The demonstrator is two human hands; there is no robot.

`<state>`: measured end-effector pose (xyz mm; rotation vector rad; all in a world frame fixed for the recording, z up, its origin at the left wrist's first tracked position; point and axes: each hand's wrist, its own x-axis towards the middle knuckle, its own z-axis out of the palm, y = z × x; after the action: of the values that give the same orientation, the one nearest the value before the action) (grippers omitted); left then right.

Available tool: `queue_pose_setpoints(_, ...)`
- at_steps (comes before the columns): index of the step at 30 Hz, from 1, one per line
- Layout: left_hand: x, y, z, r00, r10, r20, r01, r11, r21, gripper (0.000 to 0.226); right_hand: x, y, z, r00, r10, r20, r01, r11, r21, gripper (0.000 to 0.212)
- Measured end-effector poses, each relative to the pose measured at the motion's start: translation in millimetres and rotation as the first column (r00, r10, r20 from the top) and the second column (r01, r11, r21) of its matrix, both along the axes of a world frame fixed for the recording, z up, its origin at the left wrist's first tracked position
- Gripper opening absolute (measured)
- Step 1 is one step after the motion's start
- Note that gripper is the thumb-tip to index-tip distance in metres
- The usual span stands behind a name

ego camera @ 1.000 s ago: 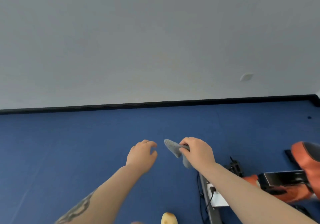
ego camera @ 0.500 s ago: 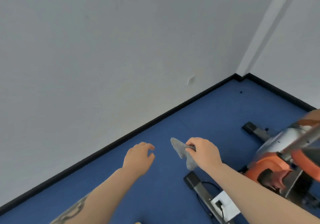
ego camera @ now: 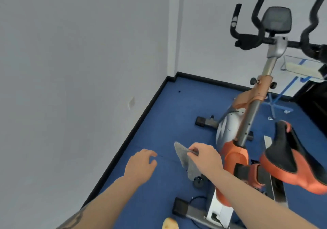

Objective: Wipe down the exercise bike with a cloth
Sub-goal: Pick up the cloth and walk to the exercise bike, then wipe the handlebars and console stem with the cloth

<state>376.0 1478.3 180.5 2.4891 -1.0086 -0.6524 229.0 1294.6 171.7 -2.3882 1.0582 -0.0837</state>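
Grip: cloth (ego camera: 185, 159) is pinched by right hand (ego camera: 205, 157); left hand (ego camera: 140, 164) is held loose, empty.
Risk: exercise bike (ego camera: 235, 158) untouched; cloth could be dropped from so slight a pinch.

Both forearms are bare right up to the bottom edge of the view, with no sleeve showing on either. The left forearm (ego camera: 99, 205) carries a dark tattoo (ego camera: 73, 220) near the elbow, curling grey-black lines, only part of it in sight. The right forearm (ego camera: 247, 193) shows no marking. Nothing is worn on the wrists, and the fingers of the left hand (ego camera: 140, 164) and right hand (ego camera: 206, 157) are bare as well, though blur softens the fine detail.
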Motion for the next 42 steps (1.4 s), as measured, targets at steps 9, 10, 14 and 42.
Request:
queue_pose_setpoints(9,97.9,-123.0,14.8,0.980,-0.197,0.010,0.198,0.978,-0.062,0.032,61.3,-88.4,19.2,0.957,-0.282,0.072,0.278,0.959,0.061,0.003)
queue_pose_setpoints(10,109.6,-135.5,14.2,0.976,-0.219,0.002,0.219,0.974,-0.058,0.032,68.3,-97.2,20.3,0.943,-0.320,0.090,0.315,0.947,0.071,0.003)
queue_pose_setpoints(14,167.2,-193.2,10.7,0.942,-0.335,0.009,0.335,0.941,-0.050,0.032,101.9,-135.6,23.9,0.877,-0.461,0.137,0.454,0.887,0.082,0.002)
queue_pose_setpoints(42,197.5,-545.4,100.3,0.758,-0.650,0.057,0.605,0.667,-0.435,0.030,135.8,-379.1,142.4,0.239,-0.753,0.613,0.803,0.508,0.311,0.005)
